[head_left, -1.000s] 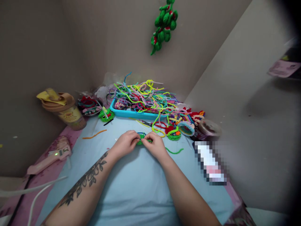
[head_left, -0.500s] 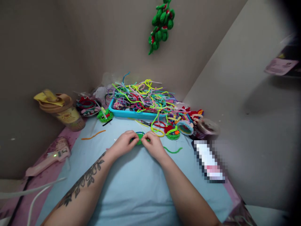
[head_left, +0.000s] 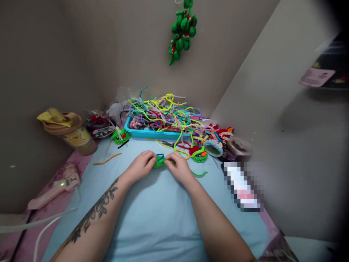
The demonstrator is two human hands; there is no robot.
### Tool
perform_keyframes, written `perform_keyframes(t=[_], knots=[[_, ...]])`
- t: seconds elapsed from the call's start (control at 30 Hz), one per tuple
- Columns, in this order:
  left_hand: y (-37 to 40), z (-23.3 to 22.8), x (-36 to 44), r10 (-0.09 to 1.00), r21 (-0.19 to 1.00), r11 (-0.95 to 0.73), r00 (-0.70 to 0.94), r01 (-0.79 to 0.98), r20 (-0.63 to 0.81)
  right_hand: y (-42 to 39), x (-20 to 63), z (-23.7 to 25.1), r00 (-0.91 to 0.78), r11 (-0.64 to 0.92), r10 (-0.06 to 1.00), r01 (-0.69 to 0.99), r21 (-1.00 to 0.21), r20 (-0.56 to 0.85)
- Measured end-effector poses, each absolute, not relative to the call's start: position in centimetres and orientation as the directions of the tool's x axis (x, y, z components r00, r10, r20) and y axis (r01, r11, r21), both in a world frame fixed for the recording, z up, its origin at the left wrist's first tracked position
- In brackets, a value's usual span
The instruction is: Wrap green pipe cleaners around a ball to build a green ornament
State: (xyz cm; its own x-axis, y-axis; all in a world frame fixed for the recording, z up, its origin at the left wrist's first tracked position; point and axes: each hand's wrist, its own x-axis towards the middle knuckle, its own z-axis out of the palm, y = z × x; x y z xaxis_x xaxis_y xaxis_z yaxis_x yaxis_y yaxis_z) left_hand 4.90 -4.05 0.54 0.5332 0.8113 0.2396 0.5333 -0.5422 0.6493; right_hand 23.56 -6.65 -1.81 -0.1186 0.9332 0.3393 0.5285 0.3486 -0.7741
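Observation:
Between my hands is a small green pipe-cleaner piece [head_left: 159,162] with a blue strand at its top. My left hand [head_left: 143,164] pinches its left side, thumb and fingertips together. At its right side my right hand [head_left: 178,166] pinches the green fuzzy stem. Part of the piece is hidden behind my fingers. A loose green pipe cleaner [head_left: 200,174] lies just right of my right wrist. Beyond my hands are red-handled scissors [head_left: 182,145] and a green-and-red pipe-cleaner figure [head_left: 199,154].
A blue tray [head_left: 155,135] heaped with coloured pipe cleaners stands at the back. On the left are a lidded cup [head_left: 76,136], a pink glue gun [head_left: 56,189], a green frog-like figure [head_left: 120,136] and an orange stem [head_left: 107,159]. A phone [head_left: 242,187] and a jar [head_left: 239,148] are on the right.
My hands have moved slightly apart, the left one a little leftward, so more of the green piece and its blue strand shows. The whole view has shifted slightly.

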Motion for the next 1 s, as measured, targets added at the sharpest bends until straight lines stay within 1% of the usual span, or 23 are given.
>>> perform_keyframes(t=[0.13, 0.4, 0.57, 0.67, 0.73, 0.83, 1.0], knots=[[-4.2, 0.6, 4.9, 0.783, 0.621, -0.585, 0.561, 0.522, 0.267, -6.8, 23.2, -1.7, -0.105, 0.357, 0.927, 0.546, -0.757, 0.361], [-3.9, 0.0, 4.9, 0.756, 0.558, -0.630, 0.591, 0.540, 0.282, -6.7, 23.2, -1.7, -0.075, 0.355, 0.924, 0.533, -0.768, 0.375], [-3.7, -0.2, 5.0, 0.780, 0.590, -0.594, 0.570, 0.547, 0.258, -6.9, 23.2, -1.6, -0.083, 0.366, 0.921, 0.515, -0.775, 0.380], [-3.7, -0.4, 5.1, 0.809, 0.625, -0.555, 0.532, 0.548, 0.251, -7.0, 23.3, -1.4, -0.099, 0.386, 0.913, 0.518, -0.763, 0.395], [-3.8, -0.5, 5.2, 0.822, 0.626, -0.542, 0.508, 0.560, 0.257, -7.0, 23.4, -1.4, -0.116, 0.402, 0.907, 0.525, -0.750, 0.404], [-3.9, -0.7, 5.3, 0.822, 0.587, -0.554, 0.503, 0.591, 0.269, -6.9, 23.5, -1.5, -0.130, 0.412, 0.903, 0.534, -0.738, 0.410], [-4.0, -0.8, 5.6, 0.804, 0.535, -0.582, 0.529, 0.613, 0.270, -6.7, 23.7, -2.0, -0.103, 0.403, 0.905, 0.524, -0.750, 0.413]])
